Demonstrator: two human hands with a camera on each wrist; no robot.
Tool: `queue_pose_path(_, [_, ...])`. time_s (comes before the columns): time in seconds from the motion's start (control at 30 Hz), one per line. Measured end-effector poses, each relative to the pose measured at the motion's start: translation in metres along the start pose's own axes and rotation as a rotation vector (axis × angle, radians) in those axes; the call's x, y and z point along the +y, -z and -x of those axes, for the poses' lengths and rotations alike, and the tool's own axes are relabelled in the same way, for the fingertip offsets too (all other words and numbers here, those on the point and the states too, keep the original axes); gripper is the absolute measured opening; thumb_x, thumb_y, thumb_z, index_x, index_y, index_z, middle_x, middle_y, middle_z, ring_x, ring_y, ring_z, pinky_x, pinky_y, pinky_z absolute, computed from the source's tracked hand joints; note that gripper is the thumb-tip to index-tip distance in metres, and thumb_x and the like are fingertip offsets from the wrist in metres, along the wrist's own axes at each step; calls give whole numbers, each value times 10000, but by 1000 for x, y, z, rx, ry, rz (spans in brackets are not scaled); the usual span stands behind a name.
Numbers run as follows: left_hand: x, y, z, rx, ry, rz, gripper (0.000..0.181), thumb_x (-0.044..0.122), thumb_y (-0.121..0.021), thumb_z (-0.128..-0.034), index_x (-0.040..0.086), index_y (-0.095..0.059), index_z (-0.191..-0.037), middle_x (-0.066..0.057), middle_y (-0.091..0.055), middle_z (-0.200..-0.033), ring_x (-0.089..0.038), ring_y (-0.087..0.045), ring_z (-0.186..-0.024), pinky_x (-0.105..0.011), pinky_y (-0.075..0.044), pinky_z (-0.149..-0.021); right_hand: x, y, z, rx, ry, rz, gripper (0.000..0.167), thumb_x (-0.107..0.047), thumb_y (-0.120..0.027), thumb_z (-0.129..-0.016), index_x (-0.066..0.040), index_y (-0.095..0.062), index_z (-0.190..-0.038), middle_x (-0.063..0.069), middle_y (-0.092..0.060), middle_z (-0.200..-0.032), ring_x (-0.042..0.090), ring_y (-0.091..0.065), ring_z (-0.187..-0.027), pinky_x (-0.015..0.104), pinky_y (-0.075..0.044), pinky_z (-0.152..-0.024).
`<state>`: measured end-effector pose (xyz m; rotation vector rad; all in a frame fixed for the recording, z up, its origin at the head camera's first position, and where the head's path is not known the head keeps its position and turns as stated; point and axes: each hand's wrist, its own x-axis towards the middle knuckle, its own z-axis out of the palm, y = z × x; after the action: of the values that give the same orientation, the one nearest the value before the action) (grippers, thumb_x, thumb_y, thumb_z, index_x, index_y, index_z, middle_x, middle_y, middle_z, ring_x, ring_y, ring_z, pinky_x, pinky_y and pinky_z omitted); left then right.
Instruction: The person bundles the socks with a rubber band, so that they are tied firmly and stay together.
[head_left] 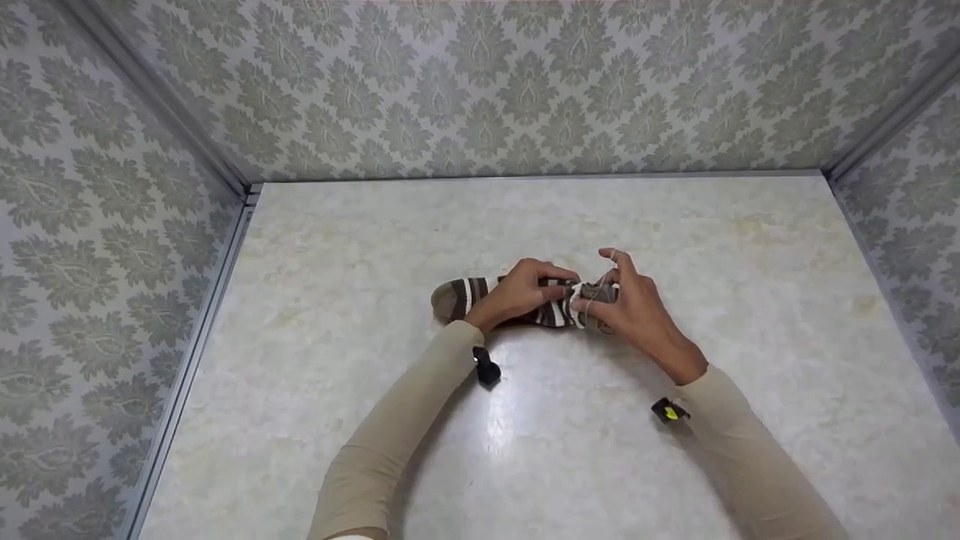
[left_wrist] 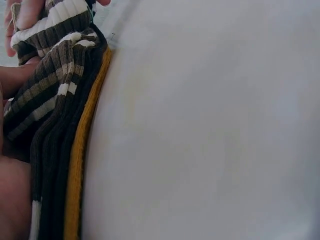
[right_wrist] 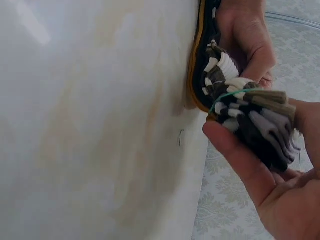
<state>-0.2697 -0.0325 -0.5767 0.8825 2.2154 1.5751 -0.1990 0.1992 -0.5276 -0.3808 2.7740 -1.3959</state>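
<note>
A bundle of striped socks in brown, black and white lies on the table, toes to the left. My left hand grips its middle from above, fingers near the gathered part. Stacked layers with a mustard edge show in the left wrist view, beside part of the left hand. At the cuff end, my right hand holds a thin rubber band, teal in the right wrist view, which crosses the gathered socks. The right thumb presses beside the band; the index finger is raised with a thin strand at it.
The pale marbled table meets patterned panels at the back and sides. A grey metal rail runs along the left edge. Small dark devices sit at both wrists.
</note>
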Motion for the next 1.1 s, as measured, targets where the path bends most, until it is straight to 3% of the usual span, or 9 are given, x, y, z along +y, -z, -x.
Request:
queue_pose_path(0.27, [3, 0, 0, 5, 39, -7, 325, 95, -666, -1041, 77, -803, -1335, 0, -798, -1226, -128, -720, -1069, -328, -557, -963, 5, 0, -1, -1, -24, -26, 1005, -402, -878, -970, 23, -290, -1666, 70, -746, -942, 215, -687, -765, 422, -502, -868])
queue_pose_path(0.5, [0, 0, 1, -2, 21, -6, 323, 101, -655, -1048, 82, -804, -1334, -7, -799, -1194, -148, -678, -941, -313, -537, -899, 2, -5, -1, -2, -54, 3, 1112, -537, -859, -947, 31, -251, -1685, 79, -738, -971, 234, -693, -751, 466, -529, -851])
queue_pose_path(0.67, [0, -1, 1, 2, 14, 0, 317, 112, -661, -1041, 113, -819, -1316, 18, -805, -1200, -131, -709, -1006, -318, -551, -946, 1, -9, -2, 2, -56, 46, 1067, -480, -859, -964, 39, -263, -1681, 116, -732, -1037, 244, -664, -774, 446, -509, -793])
queue_pose_path(0.83, [0, -1, 0, 5, 4, -11, 287, 148, -696, -1043, 139, -831, -1297, 25, -813, -1206, -119, -727, -1089, -316, -545, -1024, 6, -10, -2, 10, -54, 52, 1083, -464, -900, -933, 35, -297, -1681, 151, -753, -1096, 284, -707, -848, 490, -540, -834])
queue_pose_path(0.97, [0, -2, 0, 8, 10, -11, 279, 160, -711, -1047, 139, -829, -1299, 30, -810, -1203, -106, -733, -1063, -308, -561, -995, 10, -11, -2, 9, -46, 60, 1036, -466, -892, -940, 34, -350, -1668, 174, -755, -1135, 313, -718, -911, 521, -548, -870])
queue_pose_path(1.1, [2, -2, 0, 10, 24, -19, 282, 163, -713, -1044, 148, -829, -1300, 46, -804, -1195, -87, -725, -1048, -295, -562, -973, 12, -11, -1, 5, -21, 76, 952, -444, -874, -961, 31, -415, -1646, 165, -746, -1116, 271, -681, -853, 468, -525, -824])
